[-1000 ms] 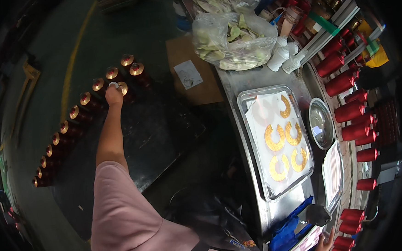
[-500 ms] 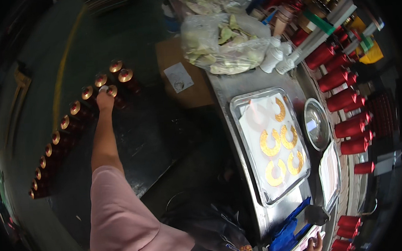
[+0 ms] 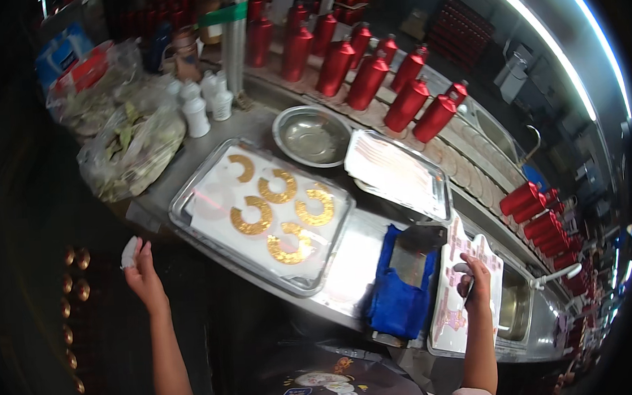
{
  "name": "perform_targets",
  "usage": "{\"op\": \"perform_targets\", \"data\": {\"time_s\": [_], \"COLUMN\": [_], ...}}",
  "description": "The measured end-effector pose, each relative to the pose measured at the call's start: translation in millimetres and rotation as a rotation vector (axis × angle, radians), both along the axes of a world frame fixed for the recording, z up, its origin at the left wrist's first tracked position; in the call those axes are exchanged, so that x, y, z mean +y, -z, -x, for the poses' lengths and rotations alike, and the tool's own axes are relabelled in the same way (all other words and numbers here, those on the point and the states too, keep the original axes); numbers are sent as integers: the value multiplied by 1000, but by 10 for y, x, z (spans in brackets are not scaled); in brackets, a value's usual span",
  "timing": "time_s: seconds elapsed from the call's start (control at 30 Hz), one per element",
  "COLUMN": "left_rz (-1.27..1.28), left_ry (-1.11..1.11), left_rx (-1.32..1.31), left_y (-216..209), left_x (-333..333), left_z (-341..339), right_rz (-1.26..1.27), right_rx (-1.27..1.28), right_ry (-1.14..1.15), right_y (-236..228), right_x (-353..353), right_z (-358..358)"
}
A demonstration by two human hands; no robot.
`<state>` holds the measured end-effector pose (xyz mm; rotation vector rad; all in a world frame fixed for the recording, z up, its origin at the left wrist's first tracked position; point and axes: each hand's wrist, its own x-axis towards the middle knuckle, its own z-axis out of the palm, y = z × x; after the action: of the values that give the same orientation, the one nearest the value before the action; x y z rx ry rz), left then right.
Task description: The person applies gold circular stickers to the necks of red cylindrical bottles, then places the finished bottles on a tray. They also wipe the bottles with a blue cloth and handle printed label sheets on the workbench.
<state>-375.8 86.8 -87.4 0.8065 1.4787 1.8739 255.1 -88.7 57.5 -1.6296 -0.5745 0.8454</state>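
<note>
My left hand [image 3: 147, 280] is raised beside the table's left edge, its fingers pinched on a small white wad [image 3: 129, 252], perhaps cloth or tissue. My right hand [image 3: 477, 283] is over white sheets with pink patterns [image 3: 450, 318]. Its fingers curl round a small dark and grey thing whose kind I cannot make out. Left of that hand lies a blue cloth [image 3: 401, 304] with a dark piece [image 3: 421, 237] behind it. A metal tray [image 3: 311, 288] between my hands bears white paper with several gold, C-shaped pieces [image 3: 250, 216].
A steel bowl [image 3: 311, 134] and a second tray [image 3: 443, 203] with striped sheets stand behind. Several red bottles [image 3: 368, 80] line the back ledge. White bottles [image 3: 195, 112] and plastic bags of leaves [image 3: 131, 154] are at far left. Gold-topped bottles [image 3: 81, 290] stand low at left.
My view has swung right toward the table. My left hand has come away from the gold-topped bottles with the white wad in its fingers. My right hand now shows fully over the patterned sheets.
</note>
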Motion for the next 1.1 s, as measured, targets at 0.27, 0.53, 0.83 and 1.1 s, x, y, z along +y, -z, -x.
{"op": "perform_targets", "data": {"time_s": [0.27, 0.53, 0.83, 1.1], "left_rz": [-544, -148, -122, -443], "left_ry": [612, 182, 448, 419], "left_rx": [509, 759, 699, 378], "left_y": [-1526, -1863, -1543, -1380], "left_x": [1325, 4087, 5004, 4500], "left_z": [-2727, -3918, -4772, -4812], "right_rz": [-146, -238, -203, -226], "right_rx": [774, 631, 511, 487], "right_ry": [107, 132, 152, 104], "right_y": [474, 750, 773, 838], "right_x": [-476, -632, -532, -466], "right_z": [-182, -209, -245, -118]}}
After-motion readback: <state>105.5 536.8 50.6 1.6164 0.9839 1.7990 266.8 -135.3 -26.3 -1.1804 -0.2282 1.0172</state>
